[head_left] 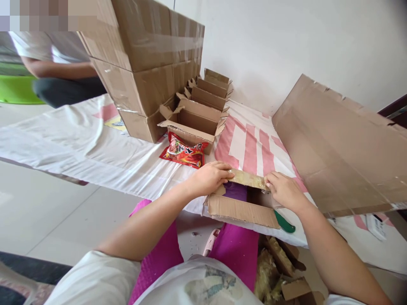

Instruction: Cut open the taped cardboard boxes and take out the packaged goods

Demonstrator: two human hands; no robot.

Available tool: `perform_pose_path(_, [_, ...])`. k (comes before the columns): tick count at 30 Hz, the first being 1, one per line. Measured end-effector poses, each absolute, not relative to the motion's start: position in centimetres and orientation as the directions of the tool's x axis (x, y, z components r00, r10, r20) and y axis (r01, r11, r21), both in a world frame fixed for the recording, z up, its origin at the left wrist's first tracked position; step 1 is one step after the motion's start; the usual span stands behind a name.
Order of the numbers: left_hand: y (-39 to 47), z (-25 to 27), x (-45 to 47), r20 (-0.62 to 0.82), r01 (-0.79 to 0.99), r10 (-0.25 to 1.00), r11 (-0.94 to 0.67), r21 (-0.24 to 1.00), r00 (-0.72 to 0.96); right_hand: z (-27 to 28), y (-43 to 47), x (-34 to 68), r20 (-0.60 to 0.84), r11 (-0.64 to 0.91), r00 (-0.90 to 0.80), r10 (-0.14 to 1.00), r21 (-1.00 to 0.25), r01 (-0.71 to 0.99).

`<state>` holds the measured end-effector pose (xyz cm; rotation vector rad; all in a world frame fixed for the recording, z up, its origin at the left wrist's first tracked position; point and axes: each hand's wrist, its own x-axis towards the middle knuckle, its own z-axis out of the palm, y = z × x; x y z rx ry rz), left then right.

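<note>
A small open cardboard box [243, 211] sits at the near table edge, right in front of me. My left hand [212, 178] grips the left end of its far flap [248, 178], which has crumpled clear tape on it. At the other end of that flap, the fingers of my right hand [282, 188] are closed on the cardboard. Something purple [235, 190] shows inside the box; what it is I cannot tell. A green curved object, like a handle [286, 222], sticks out beside the box's right corner. Beyond my left hand lies a red printed food packet [186, 151].
Several open cartons [197, 120] stand in a row behind the packet, beside a tall stack of taped boxes [152, 55]. A large cardboard sheet [340, 144] leans at right. Torn cardboard and tape [280, 271] lie below the table. Another person's arm [60, 69] shows at left.
</note>
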<state>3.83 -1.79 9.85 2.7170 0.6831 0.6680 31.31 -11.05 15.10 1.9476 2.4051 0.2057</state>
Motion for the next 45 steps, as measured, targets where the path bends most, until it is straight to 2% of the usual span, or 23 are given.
perform_pose_path(13, [-1.8,9.8,3.7,0.377,0.379,0.491,-0.863,0.333,0.785,14.5,-11.2,31.5,0.05,-0.117,0.108,0.993,0.244,0.963])
perform_pose_path(16, [-1.7,9.8,2.9,0.373,0.435,0.547,-0.832,0.344,0.75,15.0,-11.6,33.6,0.077,-0.271,0.26,0.962,0.284,0.92])
perform_pose_path(18, [-1.7,9.7,2.6,0.369,0.472,0.583,-0.809,0.352,0.724,15.0,-12.1,35.9,0.118,-0.374,0.356,0.927,0.268,0.888])
perform_pose_path(21, [-1.9,9.7,2.8,0.361,0.469,0.585,-0.806,0.361,0.727,14.2,-12.9,39.4,0.168,-0.396,0.376,0.911,0.11,0.912])
perform_pose_path(24, [-2.2,10.2,3.6,0.345,0.452,0.591,-0.794,0.406,0.729,12.6,-13.7,41.1,0.236,-0.262,0.307,0.922,-0.206,0.943])
perform_pose_path(26, [-2.0,10.8,4.0,0.33,0.479,0.668,-0.724,0.496,0.667,11.4,-14.3,41.2,0.29,-0.157,0.294,0.911,-0.415,0.896])
perform_pose_path(28, [-1.3,11.2,4.4,0.319,0.513,0.778,-0.606,0.608,0.541,10.7,-14.8,40.4,0.317,-0.109,0.331,0.889,-0.557,0.823])
perform_pose_path(30, [-0.1,11.1,4.9,0.31,0.528,0.861,-0.495,0.69,0.402,10.4,-15.2,39.2,0.35,-0.103,0.392,0.851,-0.619,0.778])
perform_pose_path(32, [1.4,10.5,5.4,0.289,0.554,0.907,-0.417,0.72,0.308,10.6,-15.4,37.9,0.411,-0.081,0.429,0.804,-0.639,0.765])
perform_pose_path(34, [2.6,9.7,5.8,0.241,0.6,0.932,-0.359,0.714,0.271,10.9,-15.8,36.6,0.47,-0.002,0.407,0.783,-0.653,0.758])
perform_pose_path(36, [3.1,9.4,5.8,0.253,0.639,0.933,-0.359,0.68,0.255,11.4,-16.2,35.6,0.524,0.101,0.347,0.778,-0.649,0.754])
perform_pose_path(39, [2.1,10.5,5.1,0.481,0.614,0.833,-0.536,0.579,0.274,12.1,-17.2,34.3,0.603,0.25,0.253,0.756,-0.624,0.74])
perform_pose_path(41, [0.6,11.7,4.7,0.58,0.492,0.658,-0.749,0.443,0.48,12.7,-17.8,33.2,0.636,0.347,0.191,0.747,-0.619,0.705])
perform_pose_path(43, [-1.1,12.8,4.6,0.497,0.287,0.403,-0.911,0.295,0.768,13.4,-18.3,31.8,0.642,0.436,0.071,0.764,-0.593,0.677])
perform_pose_path(45, [-2.7,13.2,4.9,0.336,0.167,0.218,-0.971,0.173,0.916,14.0,-18.3,30.0,0.591,0.49,-0.119,0.798,-0.519,0.7])
